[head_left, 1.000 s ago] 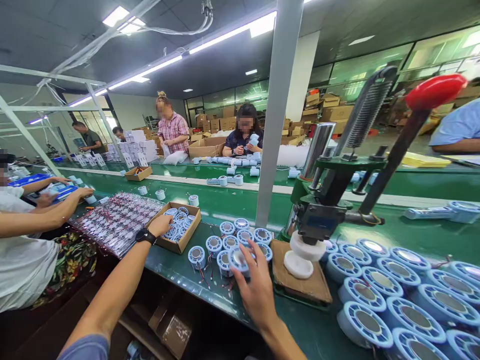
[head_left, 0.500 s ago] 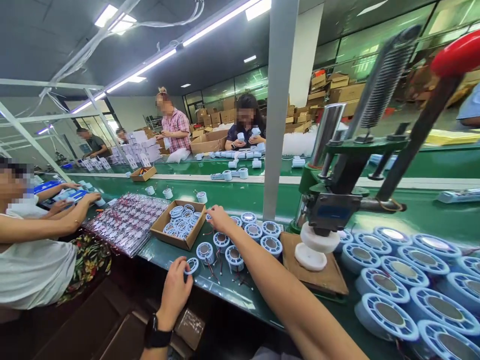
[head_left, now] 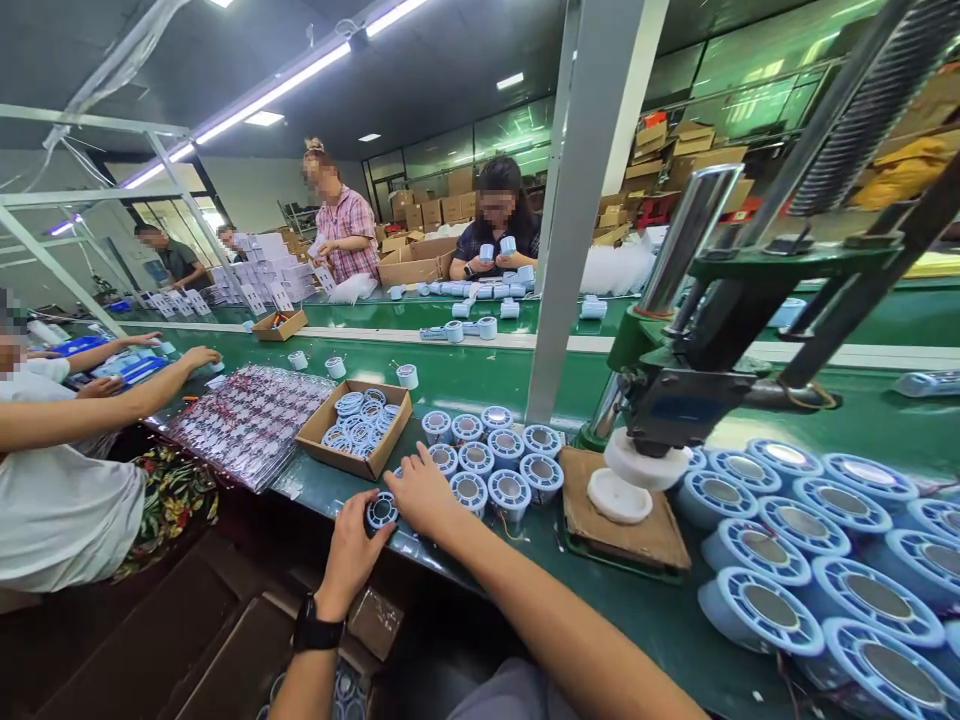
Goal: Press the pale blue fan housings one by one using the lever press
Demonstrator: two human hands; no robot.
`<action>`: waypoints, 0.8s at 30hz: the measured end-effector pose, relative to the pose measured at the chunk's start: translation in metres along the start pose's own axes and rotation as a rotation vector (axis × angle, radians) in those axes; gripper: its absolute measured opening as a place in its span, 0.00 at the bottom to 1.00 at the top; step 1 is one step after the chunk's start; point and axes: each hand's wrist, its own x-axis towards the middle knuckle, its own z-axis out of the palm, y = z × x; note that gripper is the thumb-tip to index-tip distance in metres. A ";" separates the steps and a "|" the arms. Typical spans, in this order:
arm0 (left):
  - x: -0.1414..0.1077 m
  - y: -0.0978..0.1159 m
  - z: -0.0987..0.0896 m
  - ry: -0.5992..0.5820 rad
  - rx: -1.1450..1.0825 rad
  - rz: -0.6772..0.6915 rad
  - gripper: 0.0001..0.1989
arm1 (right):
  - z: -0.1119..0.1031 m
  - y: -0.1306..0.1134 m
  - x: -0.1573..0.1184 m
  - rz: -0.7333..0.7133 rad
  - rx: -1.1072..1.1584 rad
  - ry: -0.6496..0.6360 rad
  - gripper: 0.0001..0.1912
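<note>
Near the front edge of the bench, my left hand [head_left: 351, 548] curls its thumb and fingers around a light blue round part [head_left: 382, 511] with a ringed rim and a dark middle. My right hand [head_left: 429, 492] is bent in from the right, its fingertips closed at the upper right side of the same part. Whether the part is one piece or a ring over a housing, I cannot tell. Behind my right hand stand rows of blue round housings [head_left: 507, 488] with grey mesh tops. A cardboard box [head_left: 356, 465] of loose blue rings lies just beyond my left hand.
A green hand press [head_left: 679, 400] with white round pads stands to the right on a cardboard-covered base [head_left: 660, 545]. Many larger blue housings [head_left: 772, 605] fill the right side. A grey post [head_left: 559, 300] rises behind. At left are a wired sheet stack [head_left: 255, 420] and a co-worker's arm [head_left: 112, 405].
My right hand has drawn back from beside the ring box to the part in my left hand. The view has shifted slightly, and the press appears larger.
</note>
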 end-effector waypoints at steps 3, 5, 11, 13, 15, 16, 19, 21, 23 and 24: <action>0.000 0.001 -0.001 0.075 -0.055 -0.061 0.21 | 0.003 -0.015 -0.019 -0.019 0.001 0.003 0.14; -0.001 0.000 -0.006 0.125 -0.103 -0.126 0.24 | -0.004 -0.019 -0.048 -0.028 0.045 0.056 0.17; -0.010 0.008 -0.012 0.167 -0.213 -0.245 0.36 | -0.015 0.002 -0.190 0.141 0.324 0.424 0.36; -0.017 0.030 -0.005 0.103 -0.259 -0.200 0.38 | -0.011 0.017 -0.225 0.330 0.293 0.538 0.41; -0.027 0.066 0.009 -0.040 -0.280 -0.092 0.37 | -0.002 0.031 -0.244 0.460 0.262 0.594 0.44; -0.032 0.088 0.018 -0.131 -0.283 -0.008 0.36 | 0.003 0.037 -0.248 0.490 0.262 0.608 0.45; -0.045 0.149 0.050 -0.362 -0.285 0.274 0.30 | 0.018 0.045 -0.245 0.505 0.313 0.676 0.46; -0.049 0.176 0.069 -0.420 -0.283 0.374 0.33 | 0.026 0.045 -0.240 0.505 0.351 0.738 0.45; -0.048 0.188 0.082 -0.419 -0.270 0.376 0.38 | 0.032 0.043 -0.237 0.512 0.368 0.783 0.44; -0.047 0.190 0.087 -0.409 -0.265 0.359 0.39 | 0.033 0.042 -0.237 0.521 0.363 0.800 0.43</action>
